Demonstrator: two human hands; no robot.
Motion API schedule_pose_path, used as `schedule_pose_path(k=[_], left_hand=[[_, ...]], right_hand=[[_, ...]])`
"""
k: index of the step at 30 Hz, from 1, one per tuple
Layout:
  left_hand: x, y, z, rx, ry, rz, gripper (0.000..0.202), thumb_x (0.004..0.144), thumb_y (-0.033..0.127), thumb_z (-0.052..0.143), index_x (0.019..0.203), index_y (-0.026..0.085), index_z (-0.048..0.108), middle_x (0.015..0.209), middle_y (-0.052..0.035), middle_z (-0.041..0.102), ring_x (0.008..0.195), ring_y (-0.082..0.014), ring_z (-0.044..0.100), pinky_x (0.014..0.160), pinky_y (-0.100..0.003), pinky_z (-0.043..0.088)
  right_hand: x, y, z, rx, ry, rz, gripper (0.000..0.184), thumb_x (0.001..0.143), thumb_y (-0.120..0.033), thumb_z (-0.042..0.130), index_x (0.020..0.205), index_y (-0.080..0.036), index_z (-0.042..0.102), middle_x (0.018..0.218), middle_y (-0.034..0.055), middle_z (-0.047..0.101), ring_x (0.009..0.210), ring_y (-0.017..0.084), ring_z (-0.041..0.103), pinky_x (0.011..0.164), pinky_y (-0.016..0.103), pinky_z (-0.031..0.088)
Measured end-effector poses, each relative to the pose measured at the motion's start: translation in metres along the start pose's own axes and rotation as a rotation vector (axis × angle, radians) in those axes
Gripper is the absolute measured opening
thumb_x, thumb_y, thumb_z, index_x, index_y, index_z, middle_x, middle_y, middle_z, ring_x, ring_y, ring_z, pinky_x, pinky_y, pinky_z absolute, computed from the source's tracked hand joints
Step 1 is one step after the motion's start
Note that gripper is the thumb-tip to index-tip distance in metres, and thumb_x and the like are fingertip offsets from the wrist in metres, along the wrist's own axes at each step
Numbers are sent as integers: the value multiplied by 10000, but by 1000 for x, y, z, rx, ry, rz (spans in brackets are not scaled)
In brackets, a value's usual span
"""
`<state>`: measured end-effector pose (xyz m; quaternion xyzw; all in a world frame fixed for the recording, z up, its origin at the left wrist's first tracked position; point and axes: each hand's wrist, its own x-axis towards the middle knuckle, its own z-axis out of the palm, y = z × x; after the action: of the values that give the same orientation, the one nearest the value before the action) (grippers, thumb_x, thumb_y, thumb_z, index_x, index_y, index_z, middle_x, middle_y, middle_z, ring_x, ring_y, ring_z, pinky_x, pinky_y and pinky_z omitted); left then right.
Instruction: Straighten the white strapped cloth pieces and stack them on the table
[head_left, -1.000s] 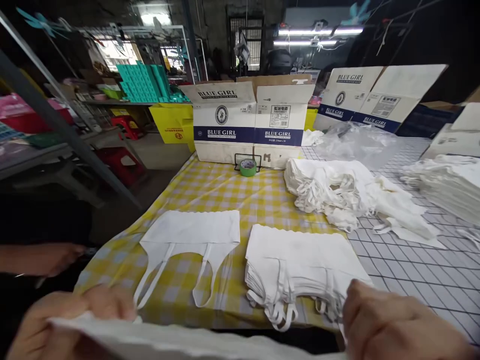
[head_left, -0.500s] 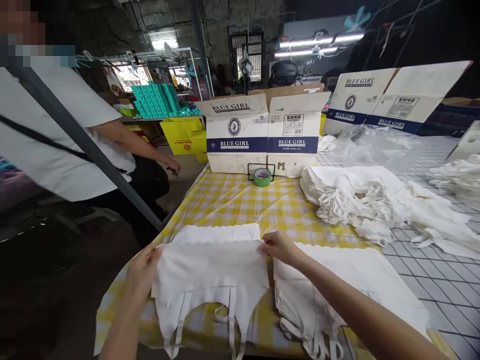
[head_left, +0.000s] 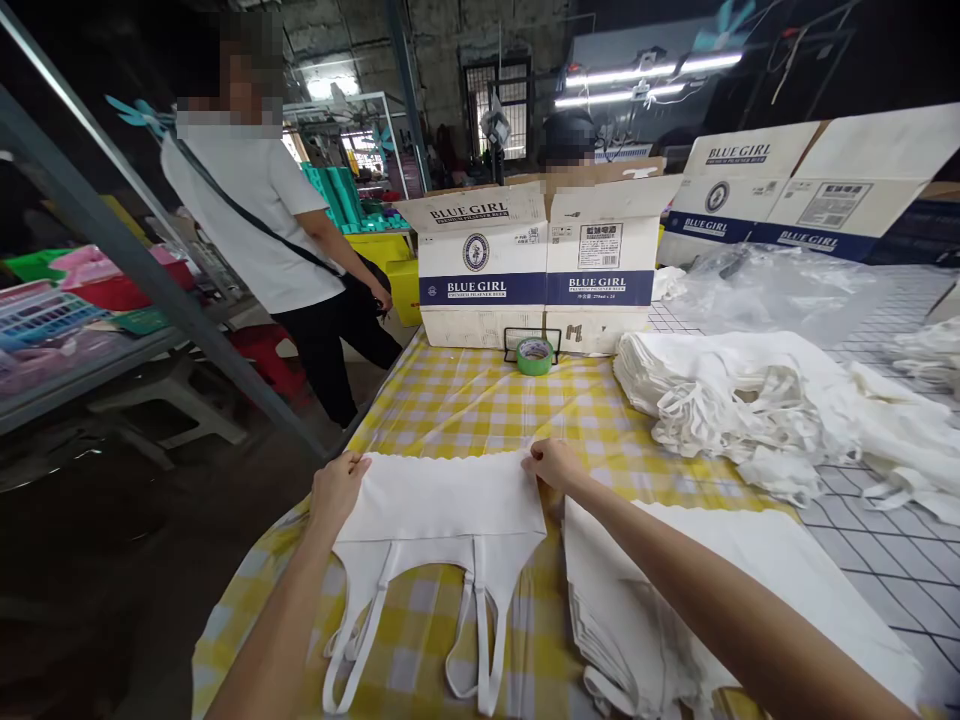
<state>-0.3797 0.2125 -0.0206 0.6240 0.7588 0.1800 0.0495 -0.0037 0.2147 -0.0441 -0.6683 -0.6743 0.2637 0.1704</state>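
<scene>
A white cloth bag [head_left: 442,500] with long handles lies flat on the yellow checked tablecloth [head_left: 480,410], on top of another like it. My left hand [head_left: 337,488] pinches its far left corner. My right hand [head_left: 551,465] pinches its far right corner. The bag's handles [head_left: 480,630] trail toward me. A stack of the same white bags [head_left: 675,590] lies just right of it, under my right forearm.
A heap of loose white bags [head_left: 750,400] lies on the grey grid cloth at right. An open Blue Girl carton [head_left: 536,265] and a green tape roll [head_left: 535,355] stand at the table's far end. A person in a white shirt [head_left: 255,210] stands at left.
Both hands carried the bag forward from my lap and laid it square on the earlier bag. The person at left stepped further back and stands upright.
</scene>
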Motion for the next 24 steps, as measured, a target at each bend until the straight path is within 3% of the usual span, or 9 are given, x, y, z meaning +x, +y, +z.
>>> schedule_pose_path(k=[16, 24], left_hand=[[7, -10, 9, -17, -8, -40, 373, 820, 468, 427, 856, 177, 658, 881, -89, 726, 823, -227, 665, 662, -252, 435], [-2, 3, 16, 139, 28, -10, 381, 879, 445, 370, 986, 208, 649, 942, -123, 712, 829, -252, 651, 679, -295, 423]], right_hand=[[1, -6, 5, -66, 18, 49, 132, 771, -250, 550, 746, -173, 654, 805, 75, 665, 751, 177, 577, 540, 237, 291], [1, -5, 8, -51, 34, 68, 153, 781, -279, 538, 741, -171, 639, 811, 77, 661, 760, 186, 581, 526, 247, 279]])
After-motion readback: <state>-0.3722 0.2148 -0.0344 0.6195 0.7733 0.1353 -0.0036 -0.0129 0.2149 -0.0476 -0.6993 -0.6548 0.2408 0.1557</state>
